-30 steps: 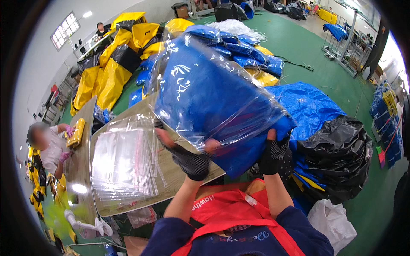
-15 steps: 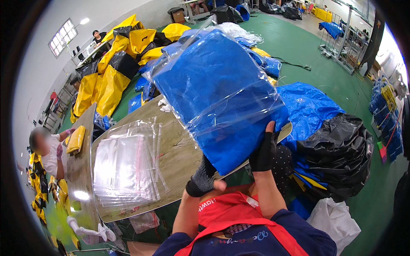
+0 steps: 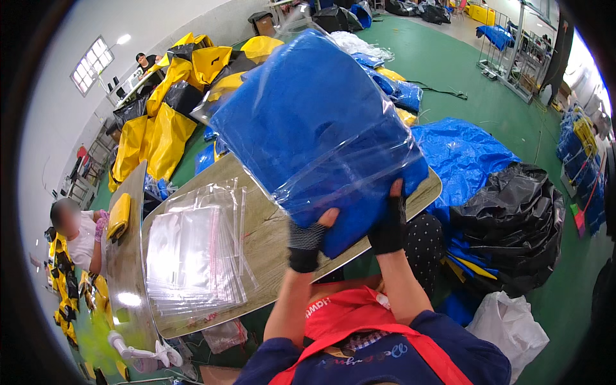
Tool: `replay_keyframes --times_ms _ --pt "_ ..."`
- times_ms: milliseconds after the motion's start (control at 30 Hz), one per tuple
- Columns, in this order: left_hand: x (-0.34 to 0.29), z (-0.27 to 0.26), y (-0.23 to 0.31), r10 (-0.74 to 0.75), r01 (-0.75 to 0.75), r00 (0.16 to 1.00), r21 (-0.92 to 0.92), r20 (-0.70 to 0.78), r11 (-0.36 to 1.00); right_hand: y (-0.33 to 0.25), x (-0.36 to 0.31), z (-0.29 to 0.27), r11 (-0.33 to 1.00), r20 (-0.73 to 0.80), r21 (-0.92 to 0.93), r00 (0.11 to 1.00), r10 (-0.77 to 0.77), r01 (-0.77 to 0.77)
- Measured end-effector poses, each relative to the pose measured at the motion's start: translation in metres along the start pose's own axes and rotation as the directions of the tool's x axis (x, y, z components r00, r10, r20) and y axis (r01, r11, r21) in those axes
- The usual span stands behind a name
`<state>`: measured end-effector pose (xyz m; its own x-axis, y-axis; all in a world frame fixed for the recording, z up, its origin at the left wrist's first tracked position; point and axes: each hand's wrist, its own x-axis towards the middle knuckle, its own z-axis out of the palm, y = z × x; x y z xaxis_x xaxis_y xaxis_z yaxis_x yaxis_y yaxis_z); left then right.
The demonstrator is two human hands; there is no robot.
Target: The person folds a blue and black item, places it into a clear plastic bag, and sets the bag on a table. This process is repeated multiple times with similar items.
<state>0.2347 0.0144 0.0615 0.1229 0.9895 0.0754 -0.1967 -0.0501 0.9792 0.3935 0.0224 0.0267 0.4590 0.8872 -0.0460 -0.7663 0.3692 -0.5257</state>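
A folded blue sheet (image 3: pixel 314 115) is mostly inside a clear plastic bag (image 3: pixel 350 154), raised over the wood-grain table. Its lower corner sticks out of the bag's mouth toward me. My left hand (image 3: pixel 309 240), in a dark fingerless glove, grips that lower edge with the thumb on top and the fingers hidden beneath. On the right edge, my right hand (image 3: pixel 389 221), gloved in black, holds the sheet the same way, thumb up. A stack of flat clear plastic bags (image 3: pixel 192 256) lies on the table left of my hands.
The wood-grain table (image 3: pixel 273 256) has a rounded edge near me. Right of it are a crumpled blue sheet (image 3: pixel 462 151), a black heap (image 3: pixel 513 224) and a white sack (image 3: pixel 510 330). Yellow and black bundles (image 3: pixel 170 128) are piled beyond. A co-worker (image 3: pixel 80 234) sits at the left beside a folded yellow packet (image 3: pixel 119 215).
My left hand has moved up and now has its thumb over the sheet's lower edge. The bagged sheet has shifted slightly left and farther away. The co-worker's hand has moved off the yellow packet.
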Motion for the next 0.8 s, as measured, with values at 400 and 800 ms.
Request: replay_keyframes --times_ms 400,800 --pt "-0.048 -0.008 0.116 0.580 -0.461 0.688 0.880 0.437 -0.117 -0.112 -0.005 0.080 0.228 0.906 -0.408 0.422 -0.018 0.884" --pt "-0.031 -0.082 0.107 0.521 -0.494 0.854 0.309 -0.005 0.813 -0.127 -0.016 0.095 0.519 0.695 -0.493 0.675 -0.249 0.698"
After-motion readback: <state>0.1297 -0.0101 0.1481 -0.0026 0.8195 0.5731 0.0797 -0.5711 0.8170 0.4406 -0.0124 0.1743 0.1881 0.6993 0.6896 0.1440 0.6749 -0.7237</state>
